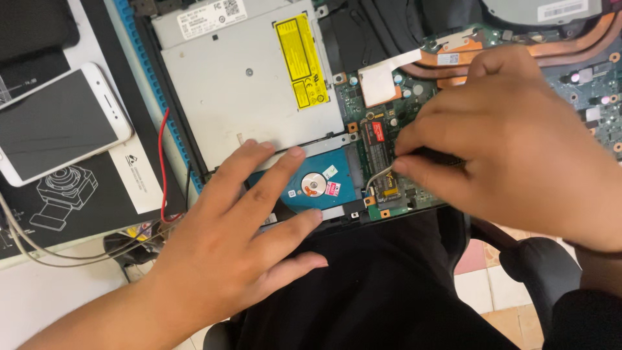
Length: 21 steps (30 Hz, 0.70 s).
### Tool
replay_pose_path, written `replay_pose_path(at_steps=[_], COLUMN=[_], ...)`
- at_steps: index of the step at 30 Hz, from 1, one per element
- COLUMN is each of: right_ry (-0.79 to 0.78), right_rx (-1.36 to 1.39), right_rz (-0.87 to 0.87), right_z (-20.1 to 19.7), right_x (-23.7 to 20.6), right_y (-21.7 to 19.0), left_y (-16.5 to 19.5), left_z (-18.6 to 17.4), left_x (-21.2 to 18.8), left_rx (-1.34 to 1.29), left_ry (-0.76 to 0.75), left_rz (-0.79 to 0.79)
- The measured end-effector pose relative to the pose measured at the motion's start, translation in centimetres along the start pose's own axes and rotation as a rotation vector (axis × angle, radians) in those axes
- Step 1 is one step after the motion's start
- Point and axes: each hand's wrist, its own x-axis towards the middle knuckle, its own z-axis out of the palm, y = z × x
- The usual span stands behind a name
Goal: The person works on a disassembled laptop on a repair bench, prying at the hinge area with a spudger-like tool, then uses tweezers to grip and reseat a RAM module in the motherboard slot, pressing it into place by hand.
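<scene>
The left hand [240, 240] lies flat and open on the blue hard drive [311, 188] to steady the laptop [253, 97], while the right hand [512, 142] pinches a thin tool [379, 178].

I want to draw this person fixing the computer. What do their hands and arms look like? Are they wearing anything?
Both hands are bare: no gloves, rings or watch show. The left hand has short, trimmed nails, and its forearm is bare too, with no sleeve in view. The right hand is also bare, and at its wrist there seems to be the dark edge of a black sleeve, at the picture's right border. No markings show on either hand.
</scene>
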Motion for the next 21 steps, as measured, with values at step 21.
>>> replay_pose_path(at_steps=[21], right_ry=[-0.019], right_rx=[-0.004], right_rz=[-0.026], right_z=[-0.62], right_x=[0.47], right_y=[0.81], left_y=[-0.07], left_z=[0.88], left_x=[0.05], left_rx=[-0.023], left_ry=[0.038], left_rz=[-0.008])
